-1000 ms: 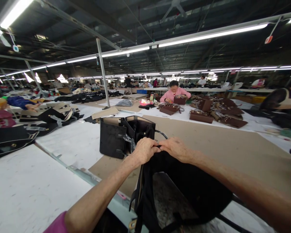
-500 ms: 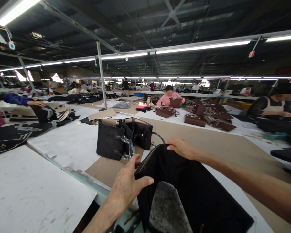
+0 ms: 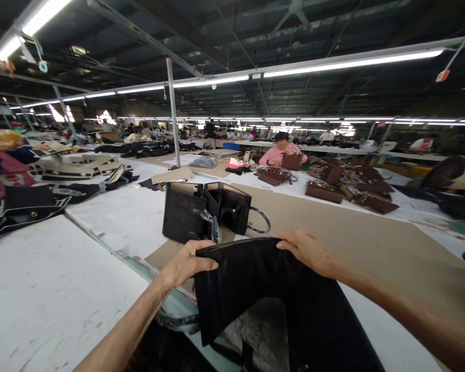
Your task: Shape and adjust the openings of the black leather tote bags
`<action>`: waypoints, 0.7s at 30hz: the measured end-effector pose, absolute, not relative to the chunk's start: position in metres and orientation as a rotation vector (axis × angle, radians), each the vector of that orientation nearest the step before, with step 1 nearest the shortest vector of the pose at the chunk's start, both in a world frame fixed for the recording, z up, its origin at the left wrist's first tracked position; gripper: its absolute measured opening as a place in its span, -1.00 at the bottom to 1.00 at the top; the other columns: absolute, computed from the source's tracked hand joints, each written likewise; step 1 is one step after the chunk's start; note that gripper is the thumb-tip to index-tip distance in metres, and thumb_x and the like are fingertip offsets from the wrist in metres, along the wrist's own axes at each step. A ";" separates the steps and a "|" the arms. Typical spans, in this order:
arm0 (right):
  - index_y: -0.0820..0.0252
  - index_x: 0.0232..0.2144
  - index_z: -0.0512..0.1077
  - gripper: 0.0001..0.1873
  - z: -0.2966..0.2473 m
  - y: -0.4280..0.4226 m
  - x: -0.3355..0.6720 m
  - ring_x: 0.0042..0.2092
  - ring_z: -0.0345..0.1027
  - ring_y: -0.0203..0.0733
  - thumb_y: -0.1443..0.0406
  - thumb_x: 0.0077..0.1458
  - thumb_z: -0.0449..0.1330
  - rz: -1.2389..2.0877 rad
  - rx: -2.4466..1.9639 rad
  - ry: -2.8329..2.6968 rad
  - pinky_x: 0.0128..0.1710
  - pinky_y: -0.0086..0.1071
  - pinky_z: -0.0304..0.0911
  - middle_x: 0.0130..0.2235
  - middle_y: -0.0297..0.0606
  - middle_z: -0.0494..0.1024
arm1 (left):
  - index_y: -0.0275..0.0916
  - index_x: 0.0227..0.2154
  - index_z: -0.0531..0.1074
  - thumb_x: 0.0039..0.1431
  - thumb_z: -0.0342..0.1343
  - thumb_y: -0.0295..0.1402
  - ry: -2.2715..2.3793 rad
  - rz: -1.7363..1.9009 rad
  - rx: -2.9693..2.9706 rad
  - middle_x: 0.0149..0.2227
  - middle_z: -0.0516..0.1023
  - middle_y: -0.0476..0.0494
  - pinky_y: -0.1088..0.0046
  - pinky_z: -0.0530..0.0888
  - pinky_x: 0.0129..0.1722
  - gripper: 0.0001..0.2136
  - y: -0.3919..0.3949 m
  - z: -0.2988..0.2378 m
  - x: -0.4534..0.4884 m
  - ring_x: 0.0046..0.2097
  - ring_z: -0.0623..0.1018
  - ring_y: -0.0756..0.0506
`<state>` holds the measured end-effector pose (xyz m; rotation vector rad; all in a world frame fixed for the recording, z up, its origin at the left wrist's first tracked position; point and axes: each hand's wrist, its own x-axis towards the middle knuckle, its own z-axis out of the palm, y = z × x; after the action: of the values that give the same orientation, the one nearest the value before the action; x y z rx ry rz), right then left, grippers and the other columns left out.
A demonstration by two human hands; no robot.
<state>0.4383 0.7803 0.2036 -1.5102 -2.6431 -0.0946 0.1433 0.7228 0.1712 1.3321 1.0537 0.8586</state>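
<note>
A black bag (image 3: 256, 289) is held up close in front of me, over the near edge of the long table (image 3: 101, 232). My left hand (image 3: 186, 264) is closed on the bag's top left corner. My right hand (image 3: 308, 249) grips the top rim further right, fingers curled over the edge. The rim is stretched flat between both hands. Just beyond stand two black bags (image 3: 205, 212) side by side on a brown cardboard sheet (image 3: 352, 227), with clear plastic wrap on their hardware.
Brown bags (image 3: 344, 183) lie in a row at the back right, where a person in pink (image 3: 281, 150) works. Black and cream bag parts (image 3: 62, 181) are piled at the left. Another person's arm (image 3: 461, 178) shows at the far right. A steel post (image 3: 173, 113) rises behind.
My left hand let go of the bag's top middle, dropped lower, then took hold of the top left corner. The rim, pinched together before, is now spread wide between my hands.
</note>
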 end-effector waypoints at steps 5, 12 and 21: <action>0.07 -0.32 0.41 -0.77 0.203 0.778 0.437 -0.28 0.33 -0.10 0.21 0.18 -0.04 -0.061 -1.515 -2.651 -0.26 -0.31 0.15 -0.36 -0.27 0.49 | -0.34 -0.20 0.43 -0.16 0.21 -0.31 0.999 0.968 1.301 -0.44 0.47 -0.04 0.53 0.33 -0.38 -0.61 0.719 0.155 0.139 -0.38 0.43 -0.04; 0.04 -0.22 0.42 -0.70 0.192 0.783 0.446 -0.24 0.32 -0.06 0.13 0.16 -0.07 -0.073 -1.509 -2.633 -0.20 -0.23 0.17 -0.31 -0.23 0.49 | -0.32 -0.20 0.46 -0.09 0.17 -0.24 1.029 1.036 1.322 -0.42 0.51 -0.05 0.57 0.30 -0.44 -0.63 0.717 0.149 0.136 -0.41 0.43 -0.02; 0.04 -0.30 0.41 -0.72 0.197 0.776 0.447 -0.29 0.32 -0.11 0.14 0.17 -0.07 -0.070 -1.516 -2.647 -0.24 -0.27 0.17 -0.40 -0.30 0.48 | -0.30 -0.24 0.48 -0.02 0.14 -0.21 1.010 1.015 1.218 -0.48 0.49 -0.04 0.62 0.24 -0.52 -0.68 0.709 0.157 0.142 -0.51 0.38 0.07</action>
<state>0.4472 0.7759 0.1972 -1.5155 -2.6474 -0.0700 0.1424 0.7093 0.1572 1.2183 1.0099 1.0149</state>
